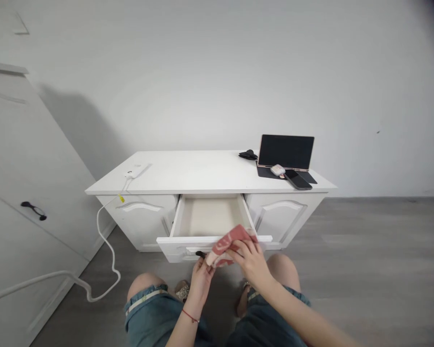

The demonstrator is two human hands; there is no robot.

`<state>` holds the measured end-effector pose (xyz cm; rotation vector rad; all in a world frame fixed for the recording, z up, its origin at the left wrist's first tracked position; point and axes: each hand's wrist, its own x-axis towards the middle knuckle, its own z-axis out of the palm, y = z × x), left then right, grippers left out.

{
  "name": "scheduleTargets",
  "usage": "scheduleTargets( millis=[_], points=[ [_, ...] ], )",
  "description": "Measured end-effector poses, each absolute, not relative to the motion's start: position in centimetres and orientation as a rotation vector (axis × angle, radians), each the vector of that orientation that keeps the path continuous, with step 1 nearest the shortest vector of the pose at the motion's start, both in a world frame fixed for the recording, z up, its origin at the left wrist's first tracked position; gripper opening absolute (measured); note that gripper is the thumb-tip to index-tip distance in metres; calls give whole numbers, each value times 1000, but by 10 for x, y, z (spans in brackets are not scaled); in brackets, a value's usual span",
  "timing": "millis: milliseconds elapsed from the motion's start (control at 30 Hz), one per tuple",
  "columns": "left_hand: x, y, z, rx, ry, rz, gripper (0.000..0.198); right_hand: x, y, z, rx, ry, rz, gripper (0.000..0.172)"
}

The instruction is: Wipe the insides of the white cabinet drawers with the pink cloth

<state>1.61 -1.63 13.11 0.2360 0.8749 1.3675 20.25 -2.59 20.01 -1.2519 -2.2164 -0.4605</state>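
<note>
Between my two hands is a red-and-cream patterned piece of cloth [228, 243], partly folded, in front of the pulled-out drawer [188, 239]. My left hand [201, 278] pinches its lower left corner, just below the drawer's dark handle [200, 254]. On the right side, my right hand [250, 262] grips the cloth with its fingers bent over it. The cloth's upper edge overlaps the drawer front. No object shows inside the visible part of the drawer.
The white cabinet [188, 168] carries a tablet [285, 152] on a dark stand, a phone [298, 180], a small white case [278, 169], a black folded item [249, 154] and a power strip [135, 171]. Its white cable [112, 255] hangs to the left, near a wardrobe [21, 159].
</note>
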Motion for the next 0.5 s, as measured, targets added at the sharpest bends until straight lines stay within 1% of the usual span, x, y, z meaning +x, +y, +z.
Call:
scheduleTargets(
  millis=[67,100,167,233,300,367,433,500],
  points=[
    [15,-17,131,209,861,1362,21,227,-37,173,-1330,-2059,-560,44],
    [15,-17,132,204,862,1360,22,235,-40,158,-1367,-1974,-595,45],
    [16,-18,133,210,870,1362,24,244,-42,129,-1407,-1785,-626,43],
    [18,-19,134,213,871,1370,26,240,-40,102,-1401,-1599,-577,39],
    [19,-20,136,210,872,1374,27,223,-36,82,-1412,-1423,-441,36],
    [21,-21,139,193,877,1372,27,198,-33,72,-1480,-1235,-222,35],
    [22,-22,143,171,900,1367,27,170,-31,72,-1549,-1032,51,32],
    [23,-22,147,158,929,1365,24,146,-30,79,-1562,-867,335,36]
  ],
)
